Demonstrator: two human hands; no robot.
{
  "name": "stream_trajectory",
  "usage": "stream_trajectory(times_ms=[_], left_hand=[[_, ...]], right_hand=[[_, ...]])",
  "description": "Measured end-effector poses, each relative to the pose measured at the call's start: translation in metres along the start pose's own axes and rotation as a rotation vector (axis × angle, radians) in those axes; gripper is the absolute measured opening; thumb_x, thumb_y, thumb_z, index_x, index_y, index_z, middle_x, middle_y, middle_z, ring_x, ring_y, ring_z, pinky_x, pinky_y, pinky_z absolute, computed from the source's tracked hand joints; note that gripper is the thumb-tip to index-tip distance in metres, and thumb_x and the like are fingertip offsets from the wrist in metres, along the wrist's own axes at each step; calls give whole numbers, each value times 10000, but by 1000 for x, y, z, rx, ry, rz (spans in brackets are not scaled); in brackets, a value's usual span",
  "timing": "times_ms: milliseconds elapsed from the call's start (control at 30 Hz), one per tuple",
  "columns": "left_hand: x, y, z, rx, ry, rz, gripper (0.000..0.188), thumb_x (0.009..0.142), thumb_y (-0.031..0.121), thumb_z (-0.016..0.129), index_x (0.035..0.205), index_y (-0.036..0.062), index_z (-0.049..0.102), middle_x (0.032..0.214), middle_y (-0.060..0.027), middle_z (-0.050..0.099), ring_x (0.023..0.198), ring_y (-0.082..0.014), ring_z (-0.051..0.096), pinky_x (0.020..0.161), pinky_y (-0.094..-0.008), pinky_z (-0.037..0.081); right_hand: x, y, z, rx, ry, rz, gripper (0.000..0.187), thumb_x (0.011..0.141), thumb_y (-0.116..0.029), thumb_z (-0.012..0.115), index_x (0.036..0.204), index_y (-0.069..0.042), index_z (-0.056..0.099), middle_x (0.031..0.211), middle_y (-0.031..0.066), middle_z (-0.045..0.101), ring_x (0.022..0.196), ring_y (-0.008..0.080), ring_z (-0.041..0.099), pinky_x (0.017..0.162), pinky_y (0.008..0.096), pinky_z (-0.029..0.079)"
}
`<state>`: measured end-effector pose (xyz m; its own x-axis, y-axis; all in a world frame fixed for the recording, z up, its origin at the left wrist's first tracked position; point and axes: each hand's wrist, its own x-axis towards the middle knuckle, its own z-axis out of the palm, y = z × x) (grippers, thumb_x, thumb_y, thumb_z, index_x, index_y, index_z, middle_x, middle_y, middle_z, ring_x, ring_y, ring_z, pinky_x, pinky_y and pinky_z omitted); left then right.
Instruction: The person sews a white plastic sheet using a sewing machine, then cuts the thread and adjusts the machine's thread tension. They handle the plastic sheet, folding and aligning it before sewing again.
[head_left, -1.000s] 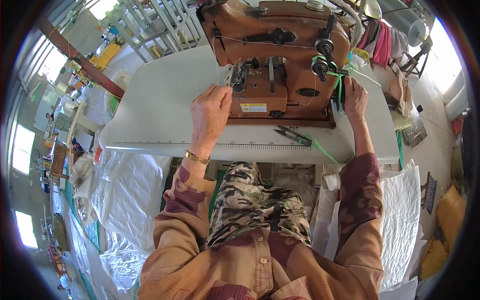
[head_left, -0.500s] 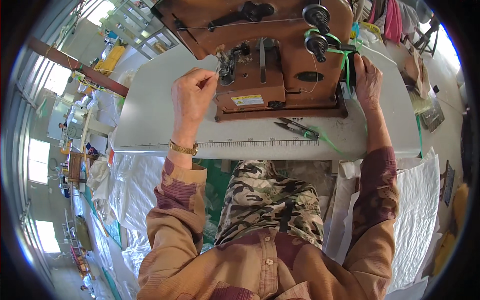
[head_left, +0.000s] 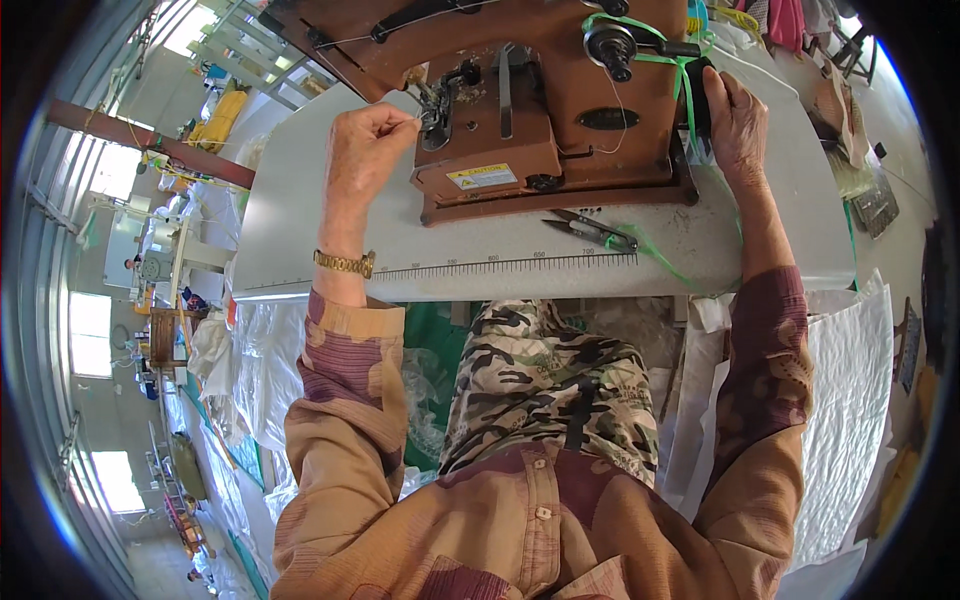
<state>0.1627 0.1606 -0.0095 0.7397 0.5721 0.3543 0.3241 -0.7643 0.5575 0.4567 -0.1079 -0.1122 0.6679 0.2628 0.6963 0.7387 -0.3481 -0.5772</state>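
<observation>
A brown sewing machine (head_left: 560, 70) stands on the pale table in front of me. My left hand (head_left: 362, 150) is closed in a pinch beside the needle and presser foot (head_left: 432, 125). A fine pale thread (head_left: 419, 119) shows at its fingertips. On the machine's right side my right hand (head_left: 740, 130) has its fingers curled over the black handwheel (head_left: 697, 105), which is partly hidden by the machine and the hand. Dark thread snips (head_left: 590, 232) lie on the table before the machine's base. Green string (head_left: 689, 85) hangs from the upper right of the machine.
The grey table (head_left: 300, 220) has a ruler scale (head_left: 500, 262) along its near edge. White sheeting (head_left: 845, 400) hangs at the right, and clear plastic (head_left: 265, 370) at the left. Cloths (head_left: 787, 22) hang at the far right. Machine frames and windows line the left.
The whole view has shifted a little, so the machine sits higher in the picture. Both hands keep their places, the left at the needle and the right on the handwheel.
</observation>
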Motion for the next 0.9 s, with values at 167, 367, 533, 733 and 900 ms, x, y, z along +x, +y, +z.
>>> stream_trajectory(times_ms=[167,367,533,733,900], left_hand=[[6,-7,4,-69,-11,-12,148,799,133,714,797,-14,729,632,0,644,596,-41,531,558,-236,418],[3,-3,7,-53,37,-45,130,787,103,697,761,-25,706,610,22,598,583,-39,494,545,-228,392],[3,-3,7,-80,34,-28,114,778,88,679,743,-19,691,608,37,583,586,-30,475,535,-231,374],[7,-7,6,-106,-22,-63,88,817,92,685,761,23,683,660,75,552,601,-6,414,543,-200,299],[9,-5,7,-100,-27,-93,94,812,100,682,747,33,675,661,84,542,595,-6,398,541,-199,288]], right_hand=[[0,-2,-1,-20,-24,37,445,971,-446,529,858,-25,615,736,211,600,739,429,584,667,442,453],[0,-1,0,-36,-43,74,439,966,-458,529,924,-39,653,784,207,634,796,417,613,711,439,469],[0,6,2,-37,-21,54,440,960,-467,531,1010,-58,683,838,210,662,840,412,634,741,433,486],[0,1,1,-24,-20,66,459,957,-484,523,990,-53,679,830,207,660,831,413,634,737,440,483],[1,-3,-2,-34,-61,66,461,961,-480,514,919,-44,660,795,198,648,809,414,627,712,453,474]])
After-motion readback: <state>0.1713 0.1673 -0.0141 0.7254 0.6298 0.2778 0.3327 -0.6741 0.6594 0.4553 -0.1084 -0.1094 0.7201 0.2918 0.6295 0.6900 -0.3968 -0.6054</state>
